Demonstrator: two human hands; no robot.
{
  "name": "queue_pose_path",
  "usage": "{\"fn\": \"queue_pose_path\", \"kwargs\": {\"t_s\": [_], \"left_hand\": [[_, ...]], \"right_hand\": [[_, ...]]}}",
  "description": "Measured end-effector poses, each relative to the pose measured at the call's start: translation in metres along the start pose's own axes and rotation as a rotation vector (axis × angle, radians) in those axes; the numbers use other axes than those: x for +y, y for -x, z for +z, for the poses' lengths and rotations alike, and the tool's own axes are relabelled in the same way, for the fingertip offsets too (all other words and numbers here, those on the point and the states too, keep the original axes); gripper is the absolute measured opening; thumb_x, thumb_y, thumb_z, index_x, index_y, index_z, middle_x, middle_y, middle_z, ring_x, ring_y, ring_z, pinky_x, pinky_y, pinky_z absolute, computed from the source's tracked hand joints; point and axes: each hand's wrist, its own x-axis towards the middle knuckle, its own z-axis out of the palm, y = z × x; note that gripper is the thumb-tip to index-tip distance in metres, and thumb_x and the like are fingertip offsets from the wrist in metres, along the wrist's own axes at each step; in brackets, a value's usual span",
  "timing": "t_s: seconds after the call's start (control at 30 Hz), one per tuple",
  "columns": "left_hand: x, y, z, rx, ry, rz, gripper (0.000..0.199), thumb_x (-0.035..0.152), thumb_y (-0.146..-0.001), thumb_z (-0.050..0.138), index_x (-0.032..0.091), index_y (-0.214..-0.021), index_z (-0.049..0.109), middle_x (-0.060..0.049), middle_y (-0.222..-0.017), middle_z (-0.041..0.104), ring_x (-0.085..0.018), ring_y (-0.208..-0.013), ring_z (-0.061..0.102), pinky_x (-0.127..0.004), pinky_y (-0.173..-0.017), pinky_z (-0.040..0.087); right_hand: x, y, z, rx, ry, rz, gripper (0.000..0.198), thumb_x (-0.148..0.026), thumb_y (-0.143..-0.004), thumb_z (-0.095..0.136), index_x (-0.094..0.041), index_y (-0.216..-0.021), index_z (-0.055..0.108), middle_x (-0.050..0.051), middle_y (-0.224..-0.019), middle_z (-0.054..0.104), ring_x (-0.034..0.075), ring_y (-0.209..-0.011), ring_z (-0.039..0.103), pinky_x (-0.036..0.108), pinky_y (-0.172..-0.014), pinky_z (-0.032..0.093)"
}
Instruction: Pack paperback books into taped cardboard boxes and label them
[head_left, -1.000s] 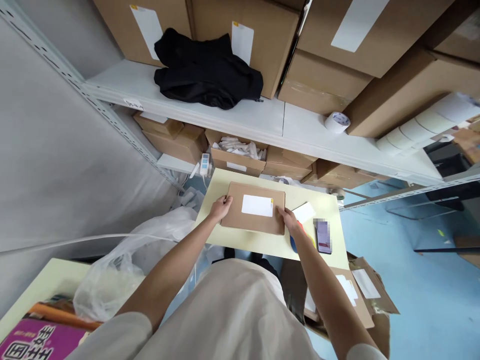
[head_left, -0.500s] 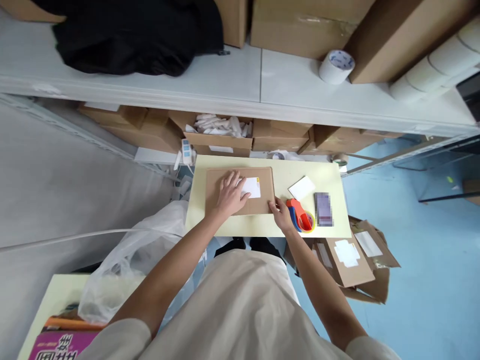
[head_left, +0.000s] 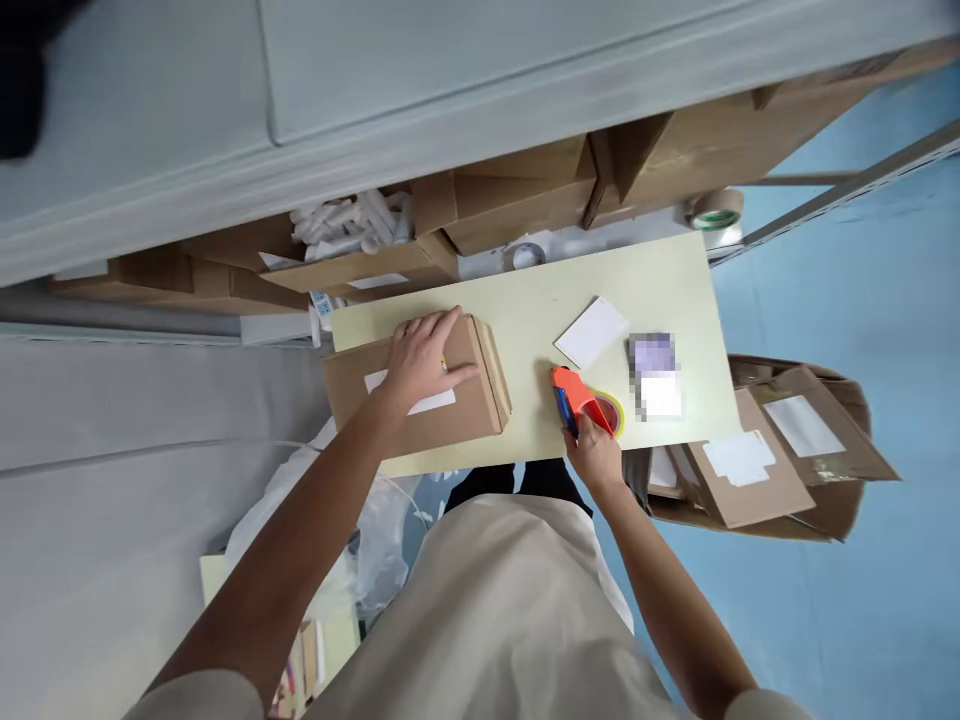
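Note:
A brown cardboard box (head_left: 352,385) lies at the left of the pale yellow table (head_left: 517,300). My left hand (head_left: 421,360) rests flat on top of it, fingers stretched and thumb apart, partly covering a white label (head_left: 433,402). Over at the table's front edge, my right hand (head_left: 596,455) is closed around an orange and blue tape dispenser (head_left: 576,393) holding a roll of yellow-edged tape. The dispenser's grip is partly hidden by my fingers. Behind it lies a stack of white cards (head_left: 591,332), with a blurred purple and white item (head_left: 654,372) to its right.
A grey shelf (head_left: 465,110) spans the back, above several cardboard boxes (head_left: 517,195). Tape rolls (head_left: 716,208) sit behind the table. On the right, a large carton (head_left: 844,510) holds flattened, labelled boxes. A clear plastic bag (head_left: 379,530) hangs at lower left.
My right hand has left the box's corner and taken hold of the tape dispenser. The box sits further left on the table, my left hand still on it. The view has turned and shifted right.

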Motion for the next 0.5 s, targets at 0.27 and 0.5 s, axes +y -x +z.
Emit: {"fn": "queue_pose_path", "kwargs": {"t_s": [0.27, 0.5], "left_hand": [[0.033, -0.022, -0.03, 0.035, 0.236, -0.078, 0.057, 0.047, -0.084, 0.051, 0.015, -0.131, 0.052, -0.01, -0.129, 0.057, -0.026, -0.119, 0.053, -0.041, -0.102, 0.041], [0.098, -0.079, -0.02, -0.691, 0.586, -0.152, 0.047, 0.049, -0.078, 0.062, 0.014, -0.11, 0.065, -0.007, -0.099, 0.07, -0.022, -0.089, 0.068, -0.032, -0.079, 0.053]], "right_hand": [[0.028, -0.035, -0.032, -0.187, -1.002, -0.237, 0.03, -0.051, -0.08, 0.051, -0.022, -0.075, 0.054, -0.002, -0.059, 0.049, 0.015, -0.055, 0.044, 0.028, -0.053, 0.036], [0.032, -0.052, -0.027, -0.233, -1.231, -0.229, 0.038, -0.059, -0.068, 0.061, -0.021, -0.069, 0.057, -0.003, -0.054, 0.044, 0.013, -0.051, 0.038, 0.026, -0.049, 0.031]]}}
